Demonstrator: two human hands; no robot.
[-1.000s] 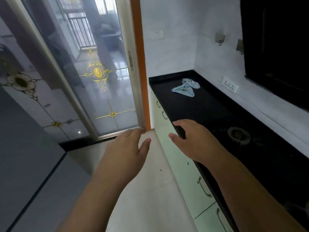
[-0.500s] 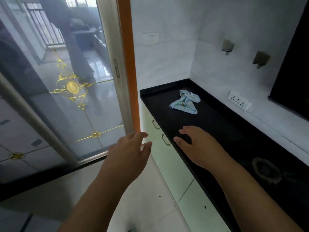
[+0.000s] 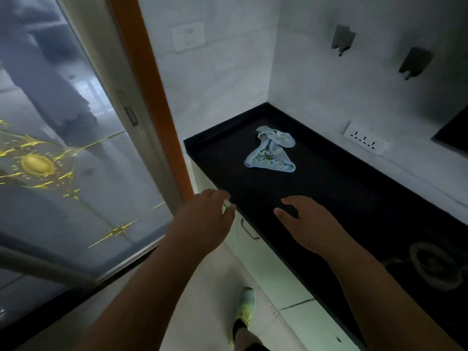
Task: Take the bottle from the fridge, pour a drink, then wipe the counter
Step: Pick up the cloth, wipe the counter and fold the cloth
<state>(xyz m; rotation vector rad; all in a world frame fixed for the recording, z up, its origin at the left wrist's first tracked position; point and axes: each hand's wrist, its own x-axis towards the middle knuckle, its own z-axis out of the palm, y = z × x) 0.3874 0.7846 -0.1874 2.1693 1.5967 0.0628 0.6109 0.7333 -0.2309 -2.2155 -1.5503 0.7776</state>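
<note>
One cloth (image 3: 272, 151) on counter (image 3: 342, 188); left hand (image 3: 202, 219), right hand (image 3: 307, 222) both loose-fingered, holding nothing

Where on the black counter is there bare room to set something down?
The counter is bare between the blue cloth and the right hand, and along the wall below the socket. The far corner holds the cloth; the round burner takes the near end.

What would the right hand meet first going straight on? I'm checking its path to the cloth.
Likely the blue cloth: the right hand points along the bare black counter toward it, though depth is unclear.
</note>
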